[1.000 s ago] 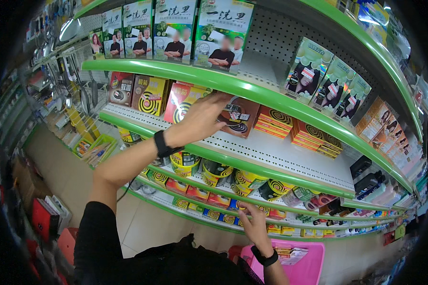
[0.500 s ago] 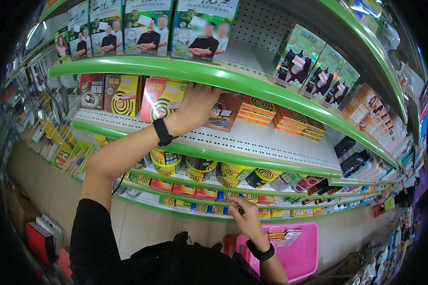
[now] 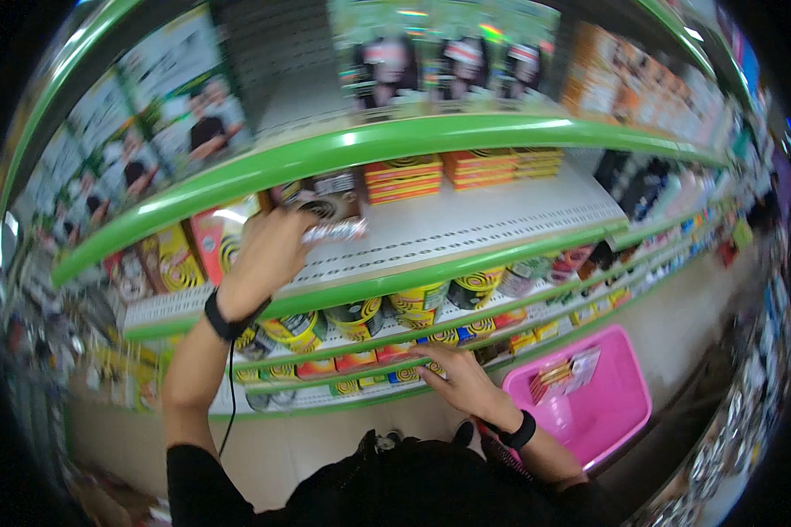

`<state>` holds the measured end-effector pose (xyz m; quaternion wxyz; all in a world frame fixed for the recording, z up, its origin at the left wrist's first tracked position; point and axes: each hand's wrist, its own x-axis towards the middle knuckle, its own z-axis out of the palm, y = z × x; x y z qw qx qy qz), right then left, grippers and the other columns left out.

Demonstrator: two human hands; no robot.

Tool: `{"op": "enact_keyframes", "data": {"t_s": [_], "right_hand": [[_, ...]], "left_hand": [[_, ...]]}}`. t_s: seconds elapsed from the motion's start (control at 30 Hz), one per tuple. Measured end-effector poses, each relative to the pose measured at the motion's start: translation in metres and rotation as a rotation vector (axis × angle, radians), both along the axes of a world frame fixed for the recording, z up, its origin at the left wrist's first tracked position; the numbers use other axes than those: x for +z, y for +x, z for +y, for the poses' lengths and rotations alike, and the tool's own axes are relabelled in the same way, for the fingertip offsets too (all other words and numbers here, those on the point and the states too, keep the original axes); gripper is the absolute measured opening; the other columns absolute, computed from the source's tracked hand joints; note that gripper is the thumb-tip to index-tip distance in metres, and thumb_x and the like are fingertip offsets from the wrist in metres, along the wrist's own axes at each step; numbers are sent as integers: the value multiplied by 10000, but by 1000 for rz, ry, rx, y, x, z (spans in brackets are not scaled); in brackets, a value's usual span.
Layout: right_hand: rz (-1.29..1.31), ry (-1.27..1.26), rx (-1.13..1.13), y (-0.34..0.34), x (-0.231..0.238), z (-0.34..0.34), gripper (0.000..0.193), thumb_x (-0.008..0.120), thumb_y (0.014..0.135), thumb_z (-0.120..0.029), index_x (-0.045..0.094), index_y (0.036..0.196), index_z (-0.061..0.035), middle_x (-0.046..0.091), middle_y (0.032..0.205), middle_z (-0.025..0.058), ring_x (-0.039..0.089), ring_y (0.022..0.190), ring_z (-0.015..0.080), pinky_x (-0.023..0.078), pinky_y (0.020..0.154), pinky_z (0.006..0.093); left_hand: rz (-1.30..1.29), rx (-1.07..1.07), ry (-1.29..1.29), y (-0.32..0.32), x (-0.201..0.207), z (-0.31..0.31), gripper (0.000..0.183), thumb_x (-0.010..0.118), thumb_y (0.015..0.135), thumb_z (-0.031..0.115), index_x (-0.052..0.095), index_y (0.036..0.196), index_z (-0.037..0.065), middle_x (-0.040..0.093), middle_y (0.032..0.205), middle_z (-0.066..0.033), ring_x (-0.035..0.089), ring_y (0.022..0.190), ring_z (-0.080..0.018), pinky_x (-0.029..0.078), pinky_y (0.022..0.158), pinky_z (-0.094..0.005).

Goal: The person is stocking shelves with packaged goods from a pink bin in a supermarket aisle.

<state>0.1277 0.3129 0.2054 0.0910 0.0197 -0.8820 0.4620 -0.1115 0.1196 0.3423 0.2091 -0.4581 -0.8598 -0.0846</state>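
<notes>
1. Gripping a flat box (image 3: 330, 211) at shelf height, your left hand (image 3: 268, 255) has its fingers closed round the box's near end. Take care that the hold sits on the box's body, because a silvery edge juts out past your fingers and looks easy to crumple.
2. Slide the box level along the white shelf board (image 3: 501, 215). Tilting it would likely catch the green shelf edge (image 3: 360, 145) just above your knuckles.
3. Your right hand (image 3: 457, 382) is well apart from the left, fingers spread and resting against small packets at the lower shelf (image 3: 373, 378). It holds nothing that can be made out. Use it as a brace so your reach stays steady.
4. Line the box up beside the red and yellow boxes (image 3: 206, 250) on your left, and leave the orange stacks (image 3: 404, 176) behind it undisturbed.
5. Mind the round tins (image 3: 413, 303) on the shelf below your wrist. A dropped box would probably knock them.
6. Keep your feet clear of the pink basket (image 3: 624, 413) on the floor to your right, which holds a few packets (image 3: 562, 376).
</notes>
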Motion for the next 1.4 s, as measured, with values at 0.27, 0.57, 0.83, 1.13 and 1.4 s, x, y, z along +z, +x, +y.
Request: {"op": "enact_keyframes", "data": {"t_s": [0.27, 0.57, 0.83, 1.13, 1.4], "right_hand": [[509, 79, -205, 1, 74, -3, 611, 668, 862, -159, 404, 1384, 17, 363, 1453, 261, 430, 1291, 434, 392, 1060, 460], [457, 202, -398, 73, 48, 53, 784, 703, 811, -444, 418, 1393, -3, 336, 1487, 257, 335, 1375, 438, 298, 1126, 502], [-173, 42, -609, 141, -8, 100, 713, 665, 841, -460, 481, 1257, 90, 605, 1127, 272, 608, 1018, 417, 470, 925, 492], [-476, -260, -933, 183, -116, 127, 517, 689, 854, -313, 495, 1135, 75, 620, 1033, 318, 626, 953, 451, 499, 845, 519], [-487, -436, -1087, 204, -193, 142, 465, 633, 877, -322, 533, 1125, 58, 638, 1050, 297, 625, 999, 446, 503, 888, 495]], "left_hand": [[151, -140, 58, 63, 21, 8, 539, 578, 576, -80, 664, 1096, 33, 685, 1110, -148, 634, 1023, -336, 430, 867, -442], [147, -687, -104, 116, 5, 122, 524, 604, 613, -15, 649, 1132, 35, 671, 1177, -100, 618, 1099, -250, 413, 857, -390], [9, -1028, -396, 159, -125, 256, 410, 614, 684, 5, 671, 1085, 68, 691, 1103, -87, 627, 1022, -242, 410, 826, -400], [99, -1427, -694, 235, -231, 356, 267, 596, 772, 82, 664, 1029, 109, 679, 940, -34, 637, 946, -211, 437, 796, -386], [104, -1622, -785, 273, -285, 406, 182, 598, 768, 78, 656, 941, 84, 661, 905, -56, 619, 932, -240, 428, 870, -420]]}}
